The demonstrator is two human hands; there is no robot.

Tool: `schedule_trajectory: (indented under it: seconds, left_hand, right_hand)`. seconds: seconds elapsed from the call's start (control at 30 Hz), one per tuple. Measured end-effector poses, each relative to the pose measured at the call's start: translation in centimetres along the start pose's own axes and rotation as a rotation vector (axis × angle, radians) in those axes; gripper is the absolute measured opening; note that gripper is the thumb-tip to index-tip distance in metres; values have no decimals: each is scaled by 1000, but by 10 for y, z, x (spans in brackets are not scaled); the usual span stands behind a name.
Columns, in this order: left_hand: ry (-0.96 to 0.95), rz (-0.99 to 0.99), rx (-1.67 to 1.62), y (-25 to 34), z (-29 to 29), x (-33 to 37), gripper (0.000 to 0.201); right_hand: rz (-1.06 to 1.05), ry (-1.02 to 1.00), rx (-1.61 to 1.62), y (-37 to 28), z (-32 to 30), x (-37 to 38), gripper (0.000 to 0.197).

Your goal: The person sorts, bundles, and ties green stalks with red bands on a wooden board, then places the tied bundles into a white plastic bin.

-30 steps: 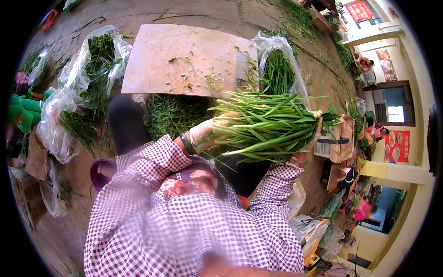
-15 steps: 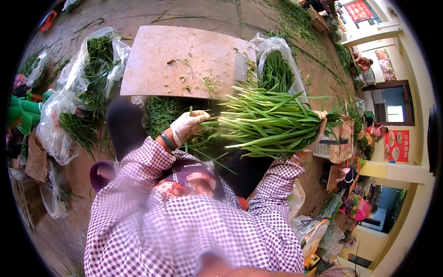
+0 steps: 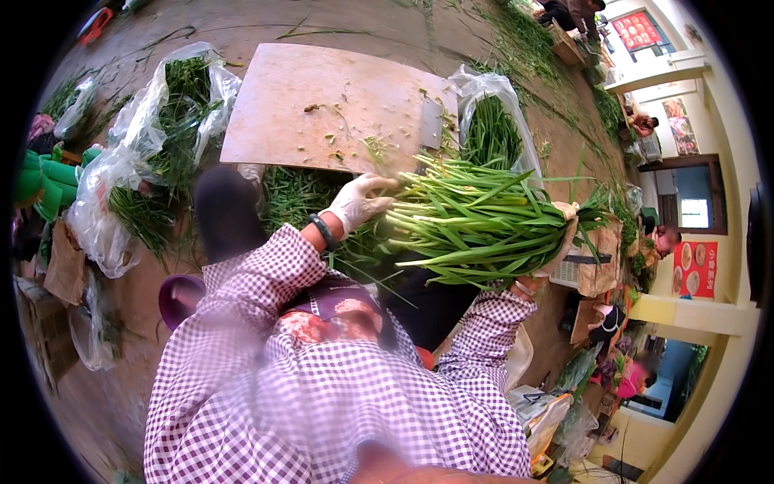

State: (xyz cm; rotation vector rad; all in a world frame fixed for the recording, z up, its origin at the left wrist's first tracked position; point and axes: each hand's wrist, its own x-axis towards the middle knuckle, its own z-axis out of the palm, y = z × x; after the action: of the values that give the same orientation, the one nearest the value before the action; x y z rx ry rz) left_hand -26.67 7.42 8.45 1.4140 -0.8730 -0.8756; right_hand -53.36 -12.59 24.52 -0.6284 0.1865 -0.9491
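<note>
A thick bundle of garlic chives (image 3: 484,222) lies sideways in front of me, pale stem ends to the left and green leaves to the right. My right hand (image 3: 567,242), in a pale glove, is wrapped round the leafy end, its fingers partly hidden by leaves. At the stem ends is my left hand (image 3: 360,202), also gloved, with thumb and fingertips apart beside the outermost stems. Whether the fingertips touch a stem is unclear. Loose green leaves (image 3: 294,198) are heaped below and behind the left hand.
Beyond the bundle lies a pale board (image 3: 339,105) strewn with trimmings, a flat grey metal piece (image 3: 431,123) on its right side. Plastic bags of greens stand left (image 3: 173,121) and right (image 3: 493,133) of it. A cardboard box (image 3: 601,258) is at right; people work farther off.
My left hand has moved right and slightly up to the stem ends, and its pinched fingers have parted. The right hand still grips the bundle, which has shifted slightly right in view.
</note>
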Motion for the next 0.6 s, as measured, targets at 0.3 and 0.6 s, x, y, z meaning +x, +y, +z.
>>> schedule_trajectory:
  seconds: [0.3,0.6]
  left_hand:
    - [64,-161,-131,-19,11,11,13]
    - [-375,-195,-617,-31,8,16,52]
  right_hand:
    - [63,-142,81,8,9,3,20]
    - [112,-165,129,15,19,1,19]
